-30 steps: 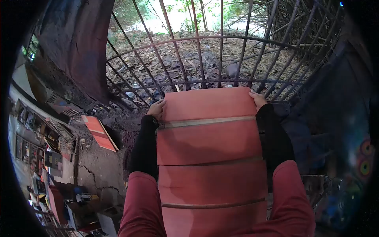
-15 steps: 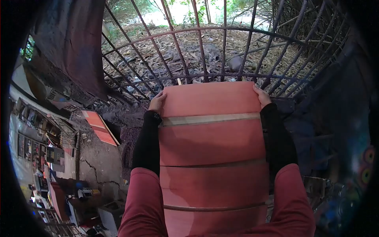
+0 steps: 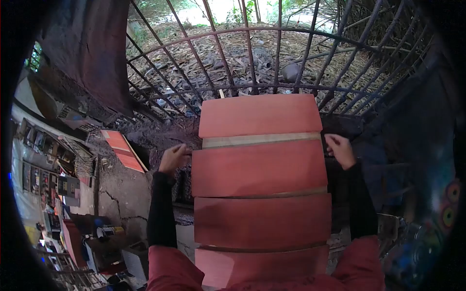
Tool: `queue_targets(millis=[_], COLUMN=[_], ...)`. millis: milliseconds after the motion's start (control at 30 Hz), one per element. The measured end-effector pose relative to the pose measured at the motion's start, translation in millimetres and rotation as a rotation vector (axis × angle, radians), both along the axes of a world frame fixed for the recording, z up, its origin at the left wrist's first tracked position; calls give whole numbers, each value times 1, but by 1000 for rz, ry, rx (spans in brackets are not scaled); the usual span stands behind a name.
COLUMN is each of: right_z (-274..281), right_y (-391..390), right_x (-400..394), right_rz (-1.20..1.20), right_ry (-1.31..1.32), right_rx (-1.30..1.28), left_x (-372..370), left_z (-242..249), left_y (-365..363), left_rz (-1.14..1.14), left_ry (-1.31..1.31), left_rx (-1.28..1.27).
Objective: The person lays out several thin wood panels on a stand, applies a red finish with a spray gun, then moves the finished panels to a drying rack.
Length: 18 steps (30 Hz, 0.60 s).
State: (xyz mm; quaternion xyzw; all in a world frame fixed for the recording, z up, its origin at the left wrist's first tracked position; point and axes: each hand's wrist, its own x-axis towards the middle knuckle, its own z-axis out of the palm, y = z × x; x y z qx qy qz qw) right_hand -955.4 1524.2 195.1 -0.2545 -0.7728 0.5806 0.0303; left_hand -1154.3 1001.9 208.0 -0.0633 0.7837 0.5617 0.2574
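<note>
Several red-painted wooden boards lie in a row in front of me: a top board (image 3: 259, 115), a second board (image 3: 258, 169), a third board (image 3: 262, 223) and another board (image 3: 262, 266) close to my body. Between the top two shows a pale bare strip (image 3: 262, 140). My left hand (image 3: 175, 159) is off the boards, just left of the second board, its fingers loosely bent and empty. On the other side, my right hand (image 3: 341, 150) hovers beside the second board's upper right corner, fingers curved and apart with nothing in them.
A rusty metal grille (image 3: 247, 58) stands beyond the boards, with dry leaves behind it. Another red panel (image 3: 124, 150) leans at the left on the cracked floor (image 3: 114, 199). A grey block (image 3: 135, 262) sits lower left. A dark brown sheet (image 3: 87, 53) hangs upper left.
Both hands have let go of the top board's upper corners. They have moved outward and down toward me, level with the second board's upper edge.
</note>
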Motion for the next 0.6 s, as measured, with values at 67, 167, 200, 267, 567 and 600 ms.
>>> queue_targets(millis=[67,167,200,267,567,600], right_z=[9,21,19,14,13,18], right_y=[-31,-52,-52,-56,-50,-51], right_x=[35,53,57,57,56,56], right_rz=[77,83,74,26,-33,-38], right_ry=[52,127,123,113,116,96], right_rx=[186,399,405,515,361,357], left_x=[58,85,87,87,76,78], left_z=[32,19,16,19,12,16], left_y=[9,18,21,31,38,39], left_rz=[-46,-119,-162,-176,-211,-205], left_ry=[17,170,317,342,348,348], left_rx=[-99,-87,-108,-132,-143,-149])
